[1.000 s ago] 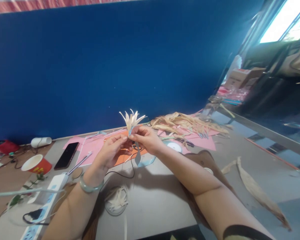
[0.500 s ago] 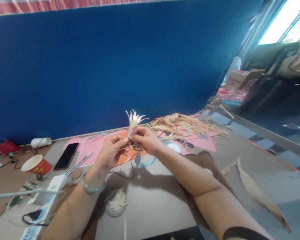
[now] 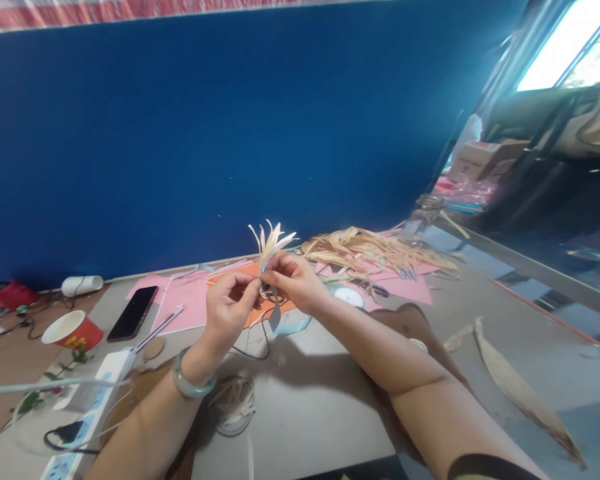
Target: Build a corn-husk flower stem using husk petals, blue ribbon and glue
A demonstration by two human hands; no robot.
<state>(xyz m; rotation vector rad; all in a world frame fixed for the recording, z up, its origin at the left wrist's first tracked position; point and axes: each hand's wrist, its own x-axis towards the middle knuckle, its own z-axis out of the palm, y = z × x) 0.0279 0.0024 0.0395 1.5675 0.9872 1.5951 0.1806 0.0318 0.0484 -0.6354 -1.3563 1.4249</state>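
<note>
A flower of pale, dried-husk petals (image 3: 273, 241) stands upright between my hands, above the middle of the table. Its stem end is pinched in the fingers of my left hand (image 3: 233, 300), which wears a bracelet (image 3: 193, 377). My right hand (image 3: 295, 280) is closed around the base of the petals, thumb and fingertips together. From under the right hand a light blue ribbon (image 3: 293, 327) hangs and curls onto the table. The exact contact of the fingertips on the stem is partly hidden.
Dried husks (image 3: 370, 250) lie heaped on pink paper (image 3: 415, 287) at the back right. A glass dish of pale strips (image 3: 233, 403) stands below my left wrist. To the left are a phone (image 3: 133, 312), a red paper cup (image 3: 73, 331) and a power strip (image 3: 103, 393).
My left hand has shifted slightly right and turned, its thumb now pointing up at the stem. The flower has turned a little, with its petals fanned differently. My right hand stays nearly in place.
</note>
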